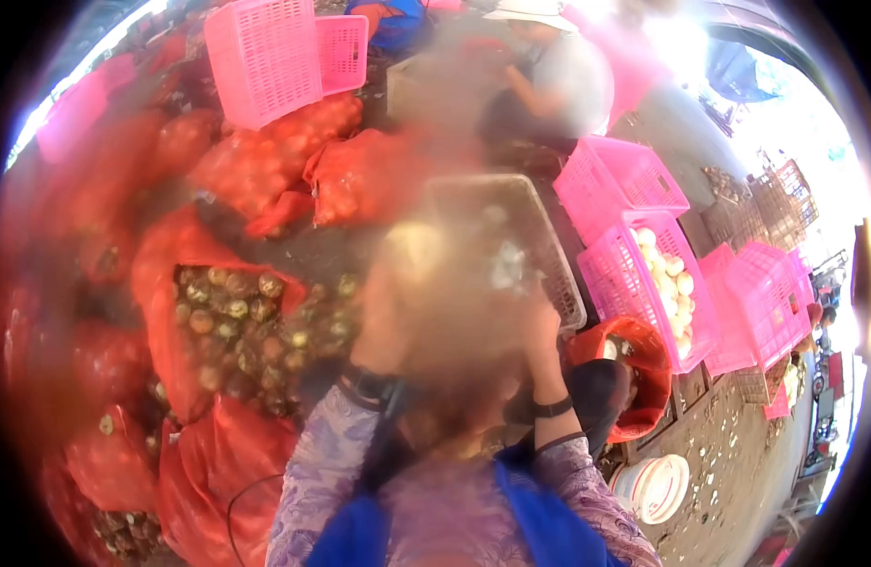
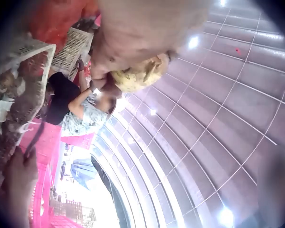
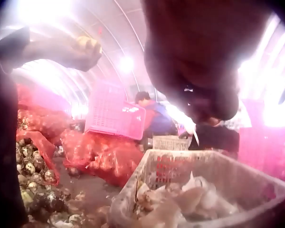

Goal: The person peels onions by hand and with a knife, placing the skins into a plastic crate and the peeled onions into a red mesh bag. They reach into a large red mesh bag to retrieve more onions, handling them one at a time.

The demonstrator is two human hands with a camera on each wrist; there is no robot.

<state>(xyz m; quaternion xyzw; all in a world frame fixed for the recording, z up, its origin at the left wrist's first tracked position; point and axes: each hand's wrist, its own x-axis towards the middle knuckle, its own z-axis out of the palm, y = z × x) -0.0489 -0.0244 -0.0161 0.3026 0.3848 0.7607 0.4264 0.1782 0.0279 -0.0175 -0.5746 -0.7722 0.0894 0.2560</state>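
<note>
My left hand point(image 1: 383, 312) grips a pale yellow, roughly round vegetable point(image 2: 140, 76); in the right wrist view the vegetable is held up at the upper left. My right hand point(image 1: 541, 331) is across from it, by the near right side of a dirty whitish crate point(image 1: 560, 248). A slim, dark knife-like blade point(image 2: 36, 137) sticks out of the right hand in the left wrist view. Pale scraps point(image 3: 194, 199) lie inside the crate. Brownish-green unpeeled vegetables point(image 1: 237, 321) spill from an open red sack to the left. A blur covers the middle of the head view.
Full red mesh sacks point(image 1: 275, 156) crowd the left and back. Pink crates point(image 1: 620, 189) stand at the right, one with whitish peeled vegetables point(image 1: 670, 288). Near my right knee are a red-lined container point(image 1: 643, 406) and a white bucket point(image 1: 657, 487). Another person point(image 1: 558, 80) sits beyond the crate.
</note>
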